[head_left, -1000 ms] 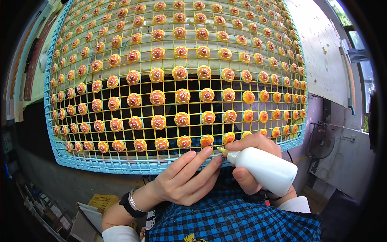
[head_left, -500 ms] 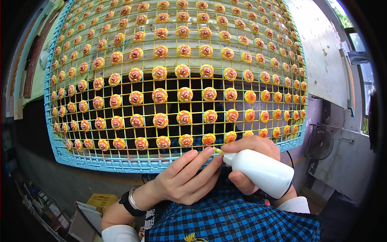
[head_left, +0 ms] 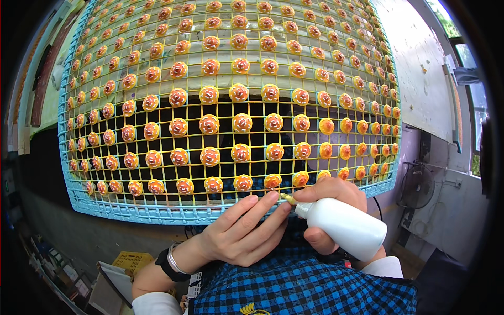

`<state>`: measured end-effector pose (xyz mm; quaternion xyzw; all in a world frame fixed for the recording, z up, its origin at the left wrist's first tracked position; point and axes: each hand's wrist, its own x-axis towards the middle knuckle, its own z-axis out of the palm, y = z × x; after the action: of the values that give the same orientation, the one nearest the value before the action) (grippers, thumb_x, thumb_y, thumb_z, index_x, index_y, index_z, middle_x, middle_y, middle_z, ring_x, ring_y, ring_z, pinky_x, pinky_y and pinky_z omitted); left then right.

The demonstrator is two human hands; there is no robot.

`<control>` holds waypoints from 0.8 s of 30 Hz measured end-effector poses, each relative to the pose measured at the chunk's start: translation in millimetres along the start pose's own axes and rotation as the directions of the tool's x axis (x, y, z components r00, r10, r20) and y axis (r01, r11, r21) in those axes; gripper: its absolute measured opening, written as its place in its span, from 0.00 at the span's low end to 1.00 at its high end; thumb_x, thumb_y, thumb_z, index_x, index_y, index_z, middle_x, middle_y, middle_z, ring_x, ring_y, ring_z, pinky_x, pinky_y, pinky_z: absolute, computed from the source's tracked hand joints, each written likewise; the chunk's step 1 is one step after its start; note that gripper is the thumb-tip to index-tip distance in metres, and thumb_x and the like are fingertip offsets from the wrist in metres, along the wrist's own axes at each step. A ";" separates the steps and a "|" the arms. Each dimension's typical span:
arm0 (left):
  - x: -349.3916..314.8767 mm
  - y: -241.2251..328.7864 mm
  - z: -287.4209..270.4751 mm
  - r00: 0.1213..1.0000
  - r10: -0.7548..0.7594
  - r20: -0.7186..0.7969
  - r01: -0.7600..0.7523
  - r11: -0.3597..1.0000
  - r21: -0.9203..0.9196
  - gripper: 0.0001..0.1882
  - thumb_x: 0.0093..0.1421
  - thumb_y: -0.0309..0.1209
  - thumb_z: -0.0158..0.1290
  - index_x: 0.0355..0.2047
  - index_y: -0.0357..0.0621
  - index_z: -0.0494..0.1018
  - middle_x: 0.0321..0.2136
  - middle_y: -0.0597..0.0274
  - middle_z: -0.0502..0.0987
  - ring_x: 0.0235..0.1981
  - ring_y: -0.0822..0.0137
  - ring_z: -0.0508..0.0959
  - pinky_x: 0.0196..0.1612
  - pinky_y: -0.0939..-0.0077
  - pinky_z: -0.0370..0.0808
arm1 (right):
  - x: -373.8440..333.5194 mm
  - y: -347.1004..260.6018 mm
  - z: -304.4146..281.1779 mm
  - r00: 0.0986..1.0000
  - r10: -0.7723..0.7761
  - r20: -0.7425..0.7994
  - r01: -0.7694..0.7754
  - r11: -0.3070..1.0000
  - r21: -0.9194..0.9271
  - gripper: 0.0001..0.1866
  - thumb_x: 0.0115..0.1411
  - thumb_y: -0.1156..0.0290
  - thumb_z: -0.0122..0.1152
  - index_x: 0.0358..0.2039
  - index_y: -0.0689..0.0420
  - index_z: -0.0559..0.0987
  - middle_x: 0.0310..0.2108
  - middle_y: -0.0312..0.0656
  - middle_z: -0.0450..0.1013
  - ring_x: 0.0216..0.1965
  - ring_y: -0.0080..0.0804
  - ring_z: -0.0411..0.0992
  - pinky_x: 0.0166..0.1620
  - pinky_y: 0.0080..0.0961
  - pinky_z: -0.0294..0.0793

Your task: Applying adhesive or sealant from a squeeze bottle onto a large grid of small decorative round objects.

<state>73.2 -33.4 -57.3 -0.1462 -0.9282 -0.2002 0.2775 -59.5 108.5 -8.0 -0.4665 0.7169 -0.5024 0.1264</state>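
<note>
One white plastic squeeze bottle with one narrow yellowish nozzle is gripped in the right hand, tilted, at the near edge of one large yellow wire-like grid with a light-blue woven border. The nozzle is pointed left, just below a round orange-and-yellow dome in the nearest row. The left hand is held with fingers extended, nothing seen gripped, its fingertips close to the nozzle; whether they touch it cannot be told.

About fifteen such domes are counted in the nearest row, roughly eight on the left marked with white dashes; well over a hundred are spread across the grid, those at the far edge too small to count. Pale boards are seen beneath its far part. One blue-and-black checked cloth garment is worn. In the room, one yellow plastic crate is seen near left, one grey round fan at right, and a bright window far right.
</note>
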 end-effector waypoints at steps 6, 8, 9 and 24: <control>0.0 -1.1 -1.9 1.000 0.009 0.010 -0.009 1.000 -0.009 0.08 0.57 0.32 0.49 0.30 0.51 0.78 0.44 0.64 0.77 0.49 0.63 0.75 0.53 0.69 0.69 | 0.8 1.5 3.8 1.000 -0.017 -0.008 0.017 1.000 -0.004 0.20 0.49 0.60 0.68 0.32 0.65 0.77 0.29 0.44 0.75 0.21 0.32 0.74 0.23 0.22 0.72; -0.3 -1.0 -2.0 1.000 0.008 0.009 -0.008 1.000 -0.013 0.08 0.56 0.32 0.49 0.31 0.51 0.78 0.44 0.63 0.77 0.49 0.63 0.75 0.54 0.69 0.69 | 2.0 1.8 3.8 0.999 -0.034 0.000 0.034 0.999 -0.030 0.20 0.49 0.60 0.68 0.32 0.65 0.77 0.29 0.44 0.75 0.21 0.33 0.74 0.23 0.22 0.72; -0.6 -0.8 -1.9 1.000 0.006 0.007 -0.006 1.000 -0.019 0.08 0.56 0.32 0.49 0.31 0.51 0.78 0.44 0.63 0.77 0.49 0.63 0.75 0.54 0.68 0.69 | 2.7 1.8 3.7 0.999 -0.038 0.006 0.039 0.998 -0.043 0.20 0.49 0.60 0.68 0.32 0.65 0.77 0.29 0.44 0.76 0.21 0.33 0.74 0.23 0.22 0.72; -0.7 -0.8 0.1 1.000 0.012 -0.010 -0.012 1.000 -0.012 0.08 0.56 0.33 0.49 0.30 0.51 0.78 0.44 0.63 0.77 0.49 0.62 0.75 0.53 0.68 0.69 | -1.3 2.8 4.4 1.000 0.003 -0.015 -0.003 1.000 0.021 0.20 0.49 0.60 0.68 0.32 0.65 0.77 0.30 0.45 0.76 0.21 0.33 0.74 0.23 0.22 0.73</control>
<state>73.3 -34.2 -58.0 -0.1525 -0.9248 -0.2047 0.2822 -57.4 107.1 -12.8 -0.4602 0.7132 -0.5134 0.1267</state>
